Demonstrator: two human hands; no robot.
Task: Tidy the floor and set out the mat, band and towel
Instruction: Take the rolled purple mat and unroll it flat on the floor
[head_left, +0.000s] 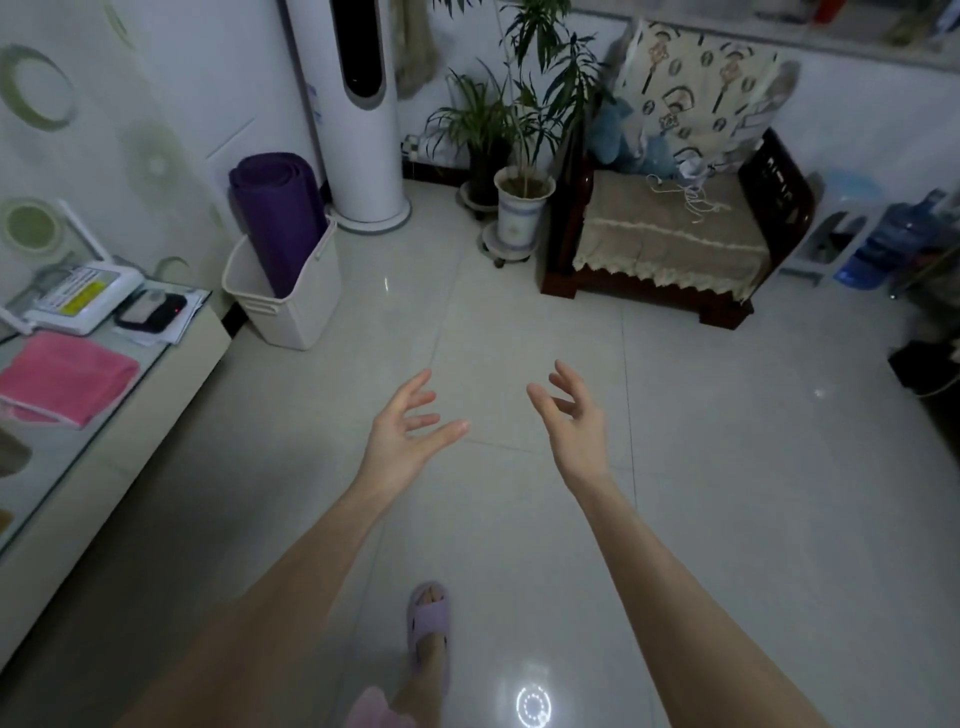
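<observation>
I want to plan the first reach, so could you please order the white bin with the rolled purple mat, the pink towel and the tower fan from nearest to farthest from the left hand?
From the left hand:
1. White bin holding the rolled purple mat, ahead on the left.
2. Pink towel, far left on the low cabinet.
3. Tower fan, behind the bin by the wall.

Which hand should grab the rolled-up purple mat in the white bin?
Probably the left hand: the rolled purple foam mat stands in the white plastic bin on its side. The right hand, equally open and empty, would reach across.
</observation>
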